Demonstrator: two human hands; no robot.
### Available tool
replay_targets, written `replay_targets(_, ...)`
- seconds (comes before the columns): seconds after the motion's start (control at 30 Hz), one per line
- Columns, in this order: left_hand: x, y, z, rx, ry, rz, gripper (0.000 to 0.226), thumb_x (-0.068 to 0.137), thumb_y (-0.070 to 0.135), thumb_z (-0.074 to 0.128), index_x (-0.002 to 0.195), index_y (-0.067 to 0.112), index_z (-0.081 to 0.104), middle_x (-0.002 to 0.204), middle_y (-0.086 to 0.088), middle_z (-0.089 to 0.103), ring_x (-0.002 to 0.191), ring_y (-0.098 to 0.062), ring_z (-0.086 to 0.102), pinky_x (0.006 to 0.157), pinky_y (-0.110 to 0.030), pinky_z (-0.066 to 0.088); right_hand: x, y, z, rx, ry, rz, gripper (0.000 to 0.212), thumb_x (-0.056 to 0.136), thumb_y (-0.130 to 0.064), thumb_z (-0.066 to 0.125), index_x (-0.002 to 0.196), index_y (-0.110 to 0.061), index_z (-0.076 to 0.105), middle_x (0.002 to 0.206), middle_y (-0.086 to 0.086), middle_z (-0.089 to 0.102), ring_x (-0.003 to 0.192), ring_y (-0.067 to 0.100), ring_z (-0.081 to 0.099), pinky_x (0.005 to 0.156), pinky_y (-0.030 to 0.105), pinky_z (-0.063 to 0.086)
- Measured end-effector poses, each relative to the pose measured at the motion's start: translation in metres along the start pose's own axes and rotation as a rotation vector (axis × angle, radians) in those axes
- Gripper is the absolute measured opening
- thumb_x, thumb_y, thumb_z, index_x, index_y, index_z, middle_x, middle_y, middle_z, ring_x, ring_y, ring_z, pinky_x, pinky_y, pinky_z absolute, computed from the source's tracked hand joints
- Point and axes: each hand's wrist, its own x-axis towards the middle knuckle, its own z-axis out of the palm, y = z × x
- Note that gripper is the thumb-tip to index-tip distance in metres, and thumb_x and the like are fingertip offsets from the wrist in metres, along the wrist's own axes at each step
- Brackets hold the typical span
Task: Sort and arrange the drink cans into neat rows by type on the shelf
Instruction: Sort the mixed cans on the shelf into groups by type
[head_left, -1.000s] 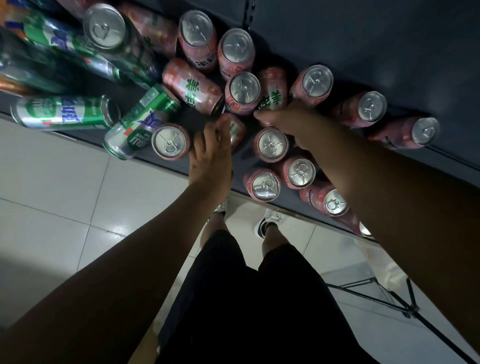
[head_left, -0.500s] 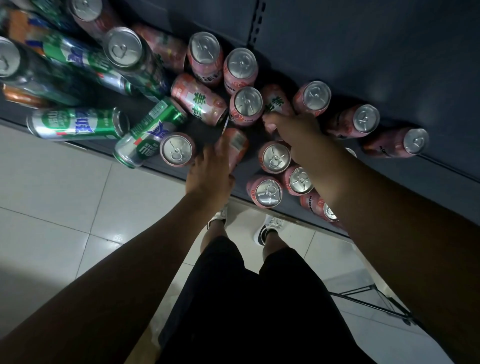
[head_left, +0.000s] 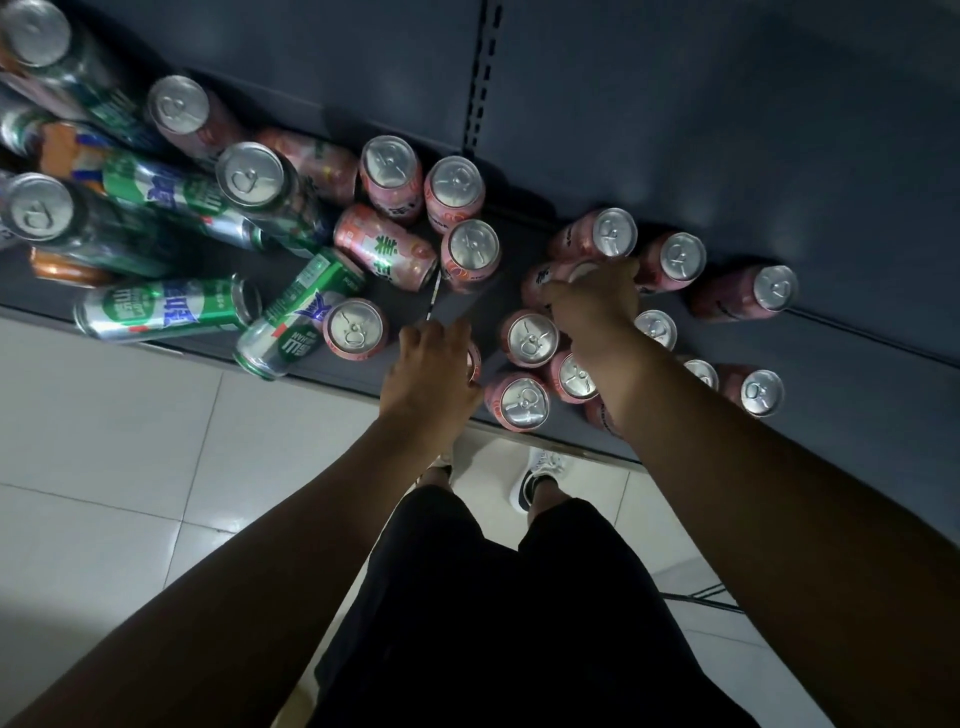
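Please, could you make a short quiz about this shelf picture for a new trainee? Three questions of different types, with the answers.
1. True or false: every green can stands upright.
2. What does the right grip hold? A: a pink can. B: a green can. C: nothing.
3. Fill in: the upright cans beside the right grip are all ____.
Key: 1 false, a lying green can rests at the shelf edge; 2 A; 3 pink.

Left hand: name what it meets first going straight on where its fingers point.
Probably the upright pink can beyond the left hand, across a strip of bare shelf; depth from above is uncertain.
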Motion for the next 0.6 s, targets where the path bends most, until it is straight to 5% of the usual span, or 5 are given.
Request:
replay_targets(0.17,0.0,-0.001,0.002,0.018,0.017,0.081,0.069,0.09,0.025,0.073,0.148,0.018,0.036,0.142,-0.01,0.043,0.13,-0.033,0.04,0.094,-0.045,0.05,-0.002,0.004,0.007,-0.09,-0.009,-0.039,0.097,0.078,-0.028,0.085,0.151,-0.007,0.025,0.151,0.018,0.044,0.134,0.038,0.048,0.108,0.041,0.044)
replay_targets(0.33,-0.005,-0.005,-0.002,-0.001,0.063,0.181,0.067,0.092,0.018,0.071,0.15,0.016,0.036,0.146,-0.01,0.042,0.131,-0.035,0.044,0.096,-0.049,0.052,-0.01,-0.002,0.007,-0.128,-0.014,-0.076,0.089,0.079,-0.031,0.083,0.147,-0.005,0.032,0.145,0.017,0.051,0.128,0.035,0.055,0.094,0.031,0.046)
replay_targets(0.6,-0.043,-0.026,-0.032,0.008,0.162,0.172,0.052,0.092,0.017,0.065,0.139,0.015,0.044,0.14,-0.007,0.046,0.124,-0.031,0.049,0.09,-0.041,0.048,-0.049,-0.01,-0.02,-0.38,-0.057,-0.262,0.038,0.089,-0.036,0.065,0.112,-0.006,0.062,0.111,0.015,0.069,0.105,0.034,0.066,0.064,0.026,0.038)
